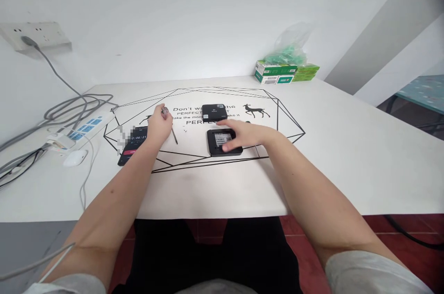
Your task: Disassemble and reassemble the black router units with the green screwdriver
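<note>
My left hand (160, 125) is closed around a slim tool that looks like a screwdriver (175, 135). Its thin dark shaft points down toward the table, and part of its handle shows above my fingers. My right hand (244, 134) is spread over a square black box (215, 148) with a white label on its upper face. The thumb lies over the label, and the index finger reaches past the far edge. Just behind it lies a second flat black case (214, 111) with small stickers. Tiny dark bits, possibly screws (185, 130), lie between my hands.
A phone (133, 146) showing a timer lies under my left forearm. At the left are a power strip (86, 127), tangled grey cables (69, 104) and a white earbud-style case (75, 158). Green-and-white boxes (275, 72) with a plastic bag (291, 49) stand against the wall.
</note>
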Demonstrator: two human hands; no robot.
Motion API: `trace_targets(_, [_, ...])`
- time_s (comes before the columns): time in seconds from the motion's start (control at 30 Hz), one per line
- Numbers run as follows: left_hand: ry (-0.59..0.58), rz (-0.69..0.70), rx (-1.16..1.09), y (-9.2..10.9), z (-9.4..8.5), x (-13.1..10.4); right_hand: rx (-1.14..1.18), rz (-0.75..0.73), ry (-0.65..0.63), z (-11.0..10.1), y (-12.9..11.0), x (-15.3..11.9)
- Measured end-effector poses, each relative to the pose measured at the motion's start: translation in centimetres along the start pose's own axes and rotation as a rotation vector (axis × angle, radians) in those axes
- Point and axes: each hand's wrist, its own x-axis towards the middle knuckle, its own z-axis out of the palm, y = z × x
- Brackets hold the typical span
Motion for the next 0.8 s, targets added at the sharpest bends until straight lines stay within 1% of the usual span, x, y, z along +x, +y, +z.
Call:
trace_targets(0.03, [0.030, -0.030, -0.179, 0.1, 0.2, -0.1, -0.014, 0.007, -0.057, 0.3, -0.2, 0.0])
trace_targets(0.1, [0.022, -0.087, -0.454, 0.4, 0.8, -0.4, -0.063, 0.002, -0.080, 1.0, -0.8, 0.1])
trace_targets(0.13, [0.019, -0.103, -0.541, 0.5, 1.1, -0.6, -0.080, -0.023, -0.075, 1.4, -1.1, 0.2])
trace_targets(0.2, [0.020, -0.096, -0.637, 0.7, 1.7, -1.1, -0.095, -0.072, -0.060, 2.2, -1.8, 0.6])
trace_targets(0.33, [0.011, -0.036, -0.669, 1.0, 2.4, -1.8, -0.113, -0.118, -0.018, 3.5, -2.9, 1.2])
trace_targets(0.43, [-0.002, 0.007, -0.684, 1.1, 2.7, -2.1, -0.116, -0.135, 0.001, 3.9, -3.2, 1.3])
trace_targets(0.57, [-0.031, 0.038, -0.727, 1.4, 2.9, -2.4, -0.120, -0.133, -0.009, 4.0, -3.1, 1.2])
trace_targets(0.8, [-0.054, 0.131, -0.705, 1.5, 2.8, -2.5, -0.133, -0.122, -0.017, 3.7, -3.5, 1.1])
